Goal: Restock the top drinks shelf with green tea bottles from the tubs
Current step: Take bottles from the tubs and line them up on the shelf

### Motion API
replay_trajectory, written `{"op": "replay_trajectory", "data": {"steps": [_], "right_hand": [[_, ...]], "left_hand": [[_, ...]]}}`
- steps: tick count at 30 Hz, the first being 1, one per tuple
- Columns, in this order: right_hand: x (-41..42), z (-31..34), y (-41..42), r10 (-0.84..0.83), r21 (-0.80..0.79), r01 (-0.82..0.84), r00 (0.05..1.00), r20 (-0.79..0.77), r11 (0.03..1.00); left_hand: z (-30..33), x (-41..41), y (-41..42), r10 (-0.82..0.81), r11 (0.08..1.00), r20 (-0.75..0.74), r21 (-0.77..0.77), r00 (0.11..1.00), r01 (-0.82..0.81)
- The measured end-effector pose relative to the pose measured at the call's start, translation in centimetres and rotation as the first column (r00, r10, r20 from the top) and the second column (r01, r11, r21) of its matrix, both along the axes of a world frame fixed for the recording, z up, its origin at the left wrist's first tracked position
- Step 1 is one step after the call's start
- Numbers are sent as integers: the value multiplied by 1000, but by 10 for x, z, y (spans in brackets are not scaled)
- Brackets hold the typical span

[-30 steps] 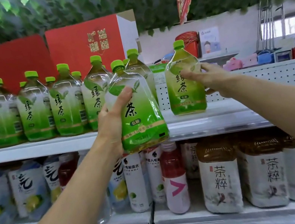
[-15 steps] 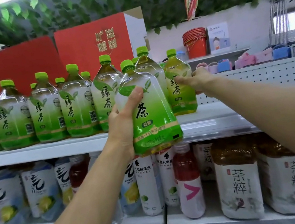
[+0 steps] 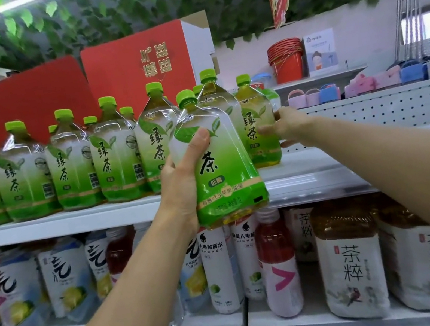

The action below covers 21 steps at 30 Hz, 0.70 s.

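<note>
Two bottles occupy my hands. Left hand [image 3: 182, 180] grips a full green tea bottle [image 3: 220, 161] before the top shelf [image 3: 74, 220]; right hand [image 3: 286, 128] clasps another bottle [image 3: 257, 126] standing there. It seems heavy and slippery, so holding the wide body is best.

Single head-worn wide view faces forward, slightly upward, close to the top shelf [image 3: 74, 220].

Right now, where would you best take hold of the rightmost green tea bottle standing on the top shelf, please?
Grip the rightmost bottle round its broad labelled body, coming from its open right side, where the right hand already is. Another bottle stands close on its left, and the neck tapers narrow.
</note>
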State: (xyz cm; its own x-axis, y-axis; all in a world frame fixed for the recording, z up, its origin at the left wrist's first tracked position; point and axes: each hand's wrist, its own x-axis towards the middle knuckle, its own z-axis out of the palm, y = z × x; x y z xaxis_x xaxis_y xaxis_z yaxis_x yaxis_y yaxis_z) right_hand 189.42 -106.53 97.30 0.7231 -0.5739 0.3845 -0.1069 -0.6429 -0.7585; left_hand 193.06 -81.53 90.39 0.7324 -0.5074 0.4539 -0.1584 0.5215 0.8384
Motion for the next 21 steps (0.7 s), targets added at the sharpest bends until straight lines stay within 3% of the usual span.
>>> {"op": "replay_trajectory", "data": {"steps": [3,5,7,12,14,19,21], "right_hand": [[-25,-9,19,9,-54,-10,1000,-10,998],[-49,-16,43,15,-109,8,980,201,994],[-75,-23,74,139,-122,-99,914,381,988],[-105,-42,125,479,-105,-469,871,112,877],[-106,-44,129,556,-53,-555,817,152,830],[-114,-36,116,471,-37,-498,791,390,867],[-116,-32,112,409,-21,-454,780,473,891]], "left_hand": [[0,-5,1,46,999,5,12,999,-46],[1,-11,1,73,997,11,15,997,-73],[1,-17,3,75,997,16,-1,997,-75],[-1,-42,4,176,978,125,-139,976,-159],[1,-55,-1,246,963,202,-160,948,-216],[20,-53,-6,188,982,369,-59,910,-179],[20,-42,-5,282,950,462,-14,841,-311]]}}
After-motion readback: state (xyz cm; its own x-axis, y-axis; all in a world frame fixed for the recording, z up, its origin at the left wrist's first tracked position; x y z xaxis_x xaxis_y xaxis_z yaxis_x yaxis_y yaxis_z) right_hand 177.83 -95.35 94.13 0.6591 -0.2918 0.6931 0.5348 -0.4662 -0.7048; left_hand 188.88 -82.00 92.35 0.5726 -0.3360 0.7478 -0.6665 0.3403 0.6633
